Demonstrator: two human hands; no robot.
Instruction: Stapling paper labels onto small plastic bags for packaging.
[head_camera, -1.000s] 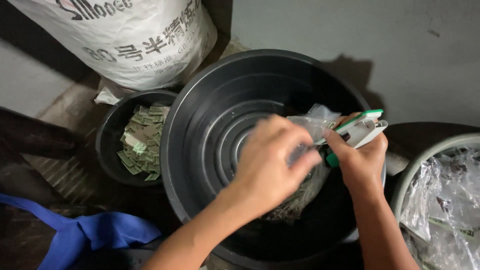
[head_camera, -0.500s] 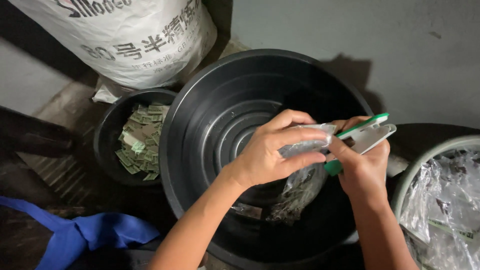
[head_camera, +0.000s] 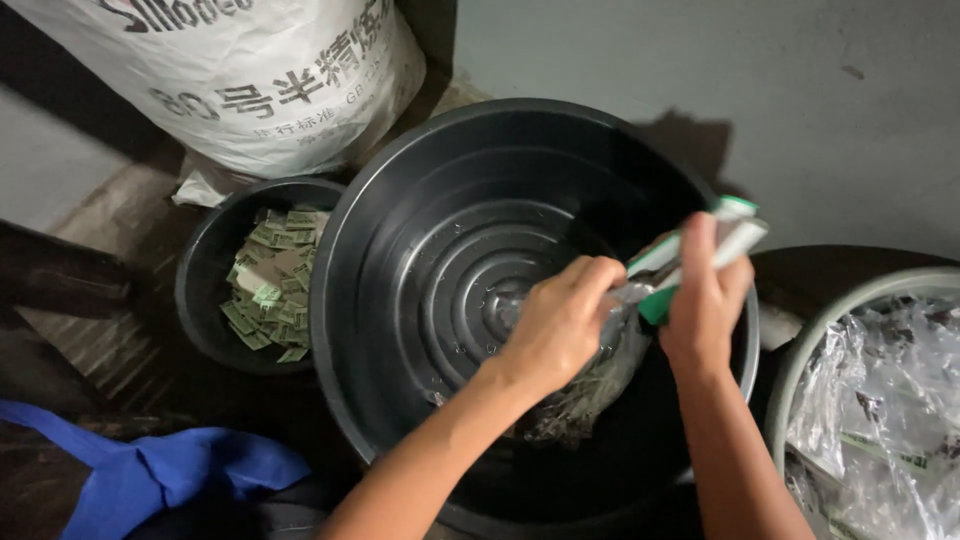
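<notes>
Hanging below left grip (head_camera: 560, 325): clear bag (head_camera: 590, 385)

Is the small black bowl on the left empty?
No, the small black bowl holds a heap of little green and white packets.

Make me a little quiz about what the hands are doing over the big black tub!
1. True or false: the right hand grips a green and white hand tool.
2. What does the left hand pinch? A) clear plastic bag B) blue cloth C) white sack
3. Fill in: the small black tub holds little green ___.

Key: 1 true. 2 A, the clear plastic bag, over the big black tub. 3 packets.
</notes>
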